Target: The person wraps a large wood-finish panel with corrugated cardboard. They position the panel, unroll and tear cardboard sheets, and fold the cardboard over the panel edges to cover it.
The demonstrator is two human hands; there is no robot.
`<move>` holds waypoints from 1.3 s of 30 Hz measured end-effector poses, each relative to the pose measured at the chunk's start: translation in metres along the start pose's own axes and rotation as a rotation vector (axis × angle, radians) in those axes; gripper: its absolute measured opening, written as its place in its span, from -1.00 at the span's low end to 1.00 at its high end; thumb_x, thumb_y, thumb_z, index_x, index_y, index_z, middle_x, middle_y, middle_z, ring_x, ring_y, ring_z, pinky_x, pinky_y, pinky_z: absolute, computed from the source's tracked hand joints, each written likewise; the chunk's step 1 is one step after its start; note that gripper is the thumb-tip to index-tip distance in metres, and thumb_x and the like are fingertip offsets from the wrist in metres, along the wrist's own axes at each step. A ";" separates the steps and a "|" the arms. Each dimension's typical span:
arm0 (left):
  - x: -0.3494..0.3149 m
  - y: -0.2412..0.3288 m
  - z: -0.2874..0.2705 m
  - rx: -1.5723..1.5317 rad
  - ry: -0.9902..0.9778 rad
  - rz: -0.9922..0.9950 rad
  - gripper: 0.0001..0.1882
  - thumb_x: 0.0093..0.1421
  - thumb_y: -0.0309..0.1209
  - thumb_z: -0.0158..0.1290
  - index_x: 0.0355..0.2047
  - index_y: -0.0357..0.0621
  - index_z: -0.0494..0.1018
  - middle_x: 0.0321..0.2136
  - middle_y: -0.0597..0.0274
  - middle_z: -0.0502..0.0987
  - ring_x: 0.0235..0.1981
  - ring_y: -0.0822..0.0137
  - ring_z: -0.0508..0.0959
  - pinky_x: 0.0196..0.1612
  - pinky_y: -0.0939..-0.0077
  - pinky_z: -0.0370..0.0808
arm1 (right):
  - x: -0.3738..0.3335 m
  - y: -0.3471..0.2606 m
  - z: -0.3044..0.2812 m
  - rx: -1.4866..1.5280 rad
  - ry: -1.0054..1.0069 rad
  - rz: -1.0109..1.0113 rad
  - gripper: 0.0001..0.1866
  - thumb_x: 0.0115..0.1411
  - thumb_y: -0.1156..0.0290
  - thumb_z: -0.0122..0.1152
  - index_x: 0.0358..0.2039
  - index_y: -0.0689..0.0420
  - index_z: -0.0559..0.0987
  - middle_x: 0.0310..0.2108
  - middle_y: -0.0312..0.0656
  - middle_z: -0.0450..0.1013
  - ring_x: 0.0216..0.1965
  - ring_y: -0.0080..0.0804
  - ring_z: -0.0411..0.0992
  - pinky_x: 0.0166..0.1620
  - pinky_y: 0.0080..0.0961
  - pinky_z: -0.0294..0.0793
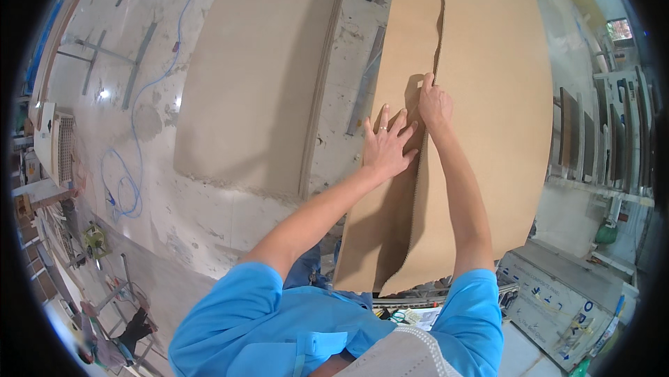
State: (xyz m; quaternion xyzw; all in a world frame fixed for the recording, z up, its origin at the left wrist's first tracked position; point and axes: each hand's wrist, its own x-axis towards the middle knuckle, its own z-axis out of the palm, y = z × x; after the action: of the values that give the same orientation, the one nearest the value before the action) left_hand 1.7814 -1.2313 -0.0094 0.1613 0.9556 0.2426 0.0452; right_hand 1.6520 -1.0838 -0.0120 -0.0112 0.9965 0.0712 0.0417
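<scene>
A large brown cardboard sheet [488,126] lies in front of me. A wavy, ragged slit runs along its length, widening to a shadowed gap near me. My left hand [390,143] rests on the cardboard strip [411,21] left of the slit, fingers spread, a ring on one finger. My right hand [436,106] is closed at the slit's edge, index finger pointing away from me. A small pale bit shows beside its fingertips; whether the hand grips a tool or the cardboard edge is hidden.
Left of the cardboard lies a stack of large grey-beige boards [258,77]. A blue hose [136,119] winds over the stained floor, near metal stands [139,63]. Upright panels stand in a rack [606,133] at the right. A printed, film-covered panel [550,300] lies lower right.
</scene>
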 end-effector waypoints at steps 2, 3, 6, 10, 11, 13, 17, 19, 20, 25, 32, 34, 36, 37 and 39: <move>0.001 -0.005 0.006 -0.106 0.042 -0.019 -0.32 0.18 0.00 0.13 0.30 0.25 0.28 0.39 0.29 0.12 0.44 -0.01 -0.01 0.33 -0.29 -0.04 | -0.009 0.007 0.009 0.183 0.178 0.056 -0.67 0.29 0.40 0.03 0.04 0.20 0.37 -0.28 0.11 0.56 -0.27 0.06 0.59 -0.26 -0.05 0.59; 0.003 -0.010 0.010 -0.185 0.081 -0.031 -0.33 0.16 -0.04 0.15 0.27 0.20 0.30 0.35 0.26 0.16 0.40 0.01 0.06 0.32 -0.18 0.02 | -0.015 0.012 0.013 0.280 0.265 0.069 -0.65 0.29 0.38 0.04 0.06 0.18 0.38 -0.22 0.10 0.56 -0.23 0.06 0.58 -0.22 -0.03 0.58; 0.028 -0.046 0.023 -0.684 0.350 -0.169 -0.37 0.15 -0.12 0.19 0.20 0.03 0.32 0.28 0.14 0.24 0.36 0.08 0.16 0.34 -0.01 0.10 | -0.030 0.025 0.021 0.624 0.305 0.255 -0.61 0.29 0.33 0.03 0.12 0.13 0.43 -0.02 0.02 0.50 -0.05 0.00 0.49 -0.04 0.00 0.50; 0.094 -0.129 0.017 -1.362 0.438 -0.478 -0.32 0.24 -0.05 0.12 0.23 -0.17 0.23 0.25 0.07 0.27 0.33 0.20 0.22 0.33 0.23 0.17 | -0.033 0.028 0.035 0.303 0.379 0.102 -0.53 0.35 0.22 -0.03 0.24 0.02 0.42 0.23 0.03 0.33 0.25 -0.01 0.28 0.23 -0.03 0.28; 0.113 -0.153 0.006 -1.434 0.405 -0.493 -0.28 0.28 -0.01 0.09 0.28 -0.20 0.18 0.28 0.09 0.24 0.35 0.23 0.20 0.34 0.26 0.17 | -0.031 0.028 0.037 0.278 0.398 0.084 -0.50 0.37 0.17 -0.06 0.28 0.00 0.39 0.28 0.03 0.28 0.32 -0.01 0.20 0.30 -0.03 0.19; 0.149 -0.195 -0.020 -1.422 0.325 -0.588 -0.14 0.32 0.27 -0.15 0.43 0.01 0.04 0.39 0.07 0.11 0.38 0.16 0.12 0.39 0.13 0.04 | -0.027 0.029 0.040 0.277 0.368 0.085 -0.45 0.40 0.09 -0.12 0.34 -0.04 0.33 0.36 0.02 0.19 0.41 -0.02 0.08 0.39 -0.03 0.05; 0.225 -0.178 -0.021 -1.571 0.161 -0.350 -0.13 0.35 0.11 -0.09 0.46 -0.10 -0.10 0.43 0.02 0.05 0.43 0.17 0.08 0.41 0.18 0.04 | -0.025 0.027 0.037 0.343 0.227 0.157 -0.41 0.45 -0.02 -0.26 0.39 -0.07 0.26 0.43 -0.02 0.08 0.46 -0.05 -0.03 0.44 0.00 -0.10; 0.259 -0.130 0.009 -1.137 0.173 -0.301 -0.17 0.37 0.04 -0.09 0.46 -0.10 -0.10 0.41 0.03 0.09 0.41 0.18 0.10 0.41 0.17 0.02 | -0.026 0.024 0.032 0.341 0.224 0.155 -0.41 0.45 -0.02 -0.26 0.40 -0.08 0.24 0.43 -0.02 0.07 0.47 -0.05 -0.05 0.44 0.01 -0.10; 0.266 -0.120 0.020 -1.224 0.102 -0.190 -0.20 0.37 -0.08 -0.03 0.45 -0.15 -0.09 0.40 0.01 0.11 0.41 0.17 0.12 0.40 0.20 0.05 | -0.025 0.023 0.030 0.318 0.235 0.158 -0.41 0.45 -0.02 -0.28 0.41 -0.09 0.23 0.44 -0.04 0.06 0.47 -0.05 -0.05 0.44 0.01 -0.10; 0.261 -0.116 0.034 -1.283 0.232 -0.076 -0.19 0.29 -0.24 0.06 0.40 -0.27 -0.07 0.30 -0.20 0.22 0.36 -0.04 0.21 0.35 0.21 0.18 | -0.023 0.024 0.030 0.291 0.195 0.166 -0.40 0.45 -0.05 -0.29 0.41 -0.13 0.22 0.45 -0.08 0.06 0.47 -0.04 -0.05 0.44 0.02 -0.10; 0.107 -0.080 0.040 -0.844 0.223 -0.282 -0.07 0.15 -0.23 0.23 0.36 -0.37 -0.03 0.23 -0.28 0.30 0.26 -0.12 0.34 0.28 0.16 0.30 | -0.018 0.033 0.045 0.294 0.276 0.105 -0.38 0.45 -0.09 -0.35 0.40 -0.10 0.24 0.43 -0.07 0.10 0.46 -0.05 -0.02 0.43 0.05 -0.09; 0.030 -0.063 0.042 -0.892 0.139 -0.362 0.00 0.09 -0.20 0.30 0.35 -0.36 -0.02 0.21 -0.26 0.33 0.23 -0.12 0.38 0.26 0.16 0.32 | -0.016 0.032 0.046 0.295 0.280 0.114 -0.37 0.45 -0.11 -0.37 0.41 -0.12 0.23 0.44 -0.10 0.09 0.46 -0.07 -0.02 0.43 0.04 -0.09; -0.049 -0.043 0.042 -0.948 0.068 -0.447 0.01 0.04 -0.15 0.34 0.33 -0.36 0.03 0.18 -0.23 0.38 0.20 -0.08 0.42 0.23 0.16 0.35 | -0.018 0.027 0.045 0.337 0.310 0.129 -0.36 0.45 -0.13 -0.38 0.42 -0.14 0.20 0.44 -0.11 0.07 0.47 -0.08 -0.04 0.44 0.02 -0.10; -0.086 -0.033 0.041 -0.957 0.003 -0.558 0.00 0.03 -0.12 0.35 0.30 -0.36 0.07 0.14 -0.21 0.41 0.17 -0.06 0.45 0.21 0.17 0.37 | -0.023 0.024 0.044 0.362 0.295 0.163 -0.36 0.44 -0.14 -0.39 0.42 -0.14 0.19 0.45 -0.11 0.06 0.47 -0.09 -0.04 0.44 0.01 -0.10; -0.145 -0.017 0.041 -0.985 -0.048 -0.657 -0.05 0.02 -0.10 0.38 0.24 -0.37 0.14 0.07 -0.16 0.48 0.11 0.04 0.50 0.16 0.22 0.41 | -0.042 0.013 0.041 0.322 0.283 0.149 -0.31 0.44 -0.14 -0.40 0.43 -0.04 0.16 0.45 -0.10 0.04 0.48 -0.10 -0.07 0.45 -0.01 -0.12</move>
State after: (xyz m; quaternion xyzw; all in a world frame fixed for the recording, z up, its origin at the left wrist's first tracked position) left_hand 1.9198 -1.2742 -0.0522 -0.1777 0.7290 0.6271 0.2092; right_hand 1.6963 -1.0644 -0.0473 0.0594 0.9890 -0.0881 -0.1026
